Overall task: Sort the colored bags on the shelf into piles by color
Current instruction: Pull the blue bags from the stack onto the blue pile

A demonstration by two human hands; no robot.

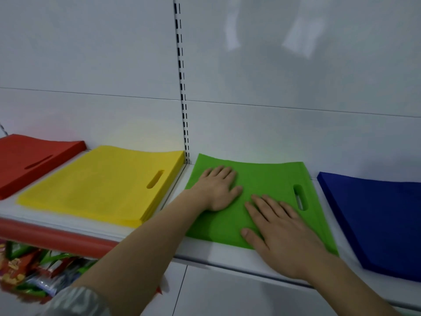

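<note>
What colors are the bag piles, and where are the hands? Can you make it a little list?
piles on shelf: four, one color each
left to right: red pile, yellow pile, green pile, blue pile
left hand: flat on the green pile, fingers straight
right hand: flat on the green pile, fingers straight
handle slots: visible in red, yellow and green; none seen in blue
below the shelf: colorful packets at lower left
sorting: looks done, no mixed colors showing
</note>
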